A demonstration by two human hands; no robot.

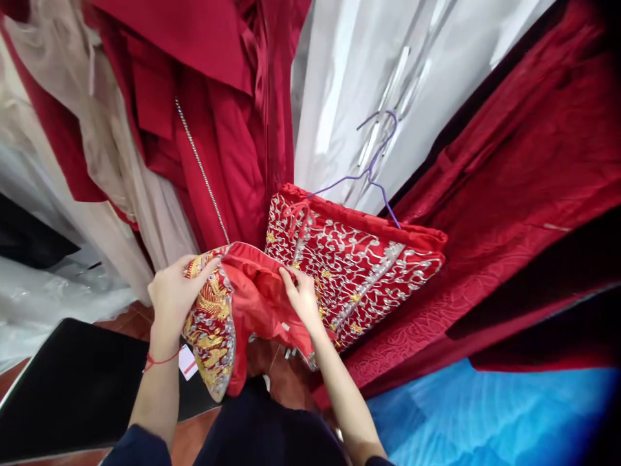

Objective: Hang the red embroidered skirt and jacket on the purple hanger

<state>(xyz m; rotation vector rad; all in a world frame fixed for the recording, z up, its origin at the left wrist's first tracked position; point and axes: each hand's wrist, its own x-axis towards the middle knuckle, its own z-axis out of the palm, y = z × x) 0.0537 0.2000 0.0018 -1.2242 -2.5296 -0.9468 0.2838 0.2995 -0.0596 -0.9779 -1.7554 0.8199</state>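
Observation:
Between my two hands hangs a red embroidered jacket (213,323) with gold and silver stitching outside and a plain red lining facing me. My left hand (177,291) is closed on its left edge, thumb on the embroidery. On the right, my right hand (301,294) pinches the upper edge of the lining. A white tag (187,362) dangles beside my left wrist. Just beyond the jacket, a red skirt (359,259) with silver vine embroidery hangs on a purple wire hanger (371,169); its lower part is partly hidden by my right hand and the jacket.
Dark red garments (228,129) hang at the upper left, beside beige cloth (116,116). White drapery (339,77) stands behind the hanger. Red patterned fabric (509,213) fills the right, above bright blue cloth (485,414). A black panel (77,395) lies at the lower left on the reddish floor.

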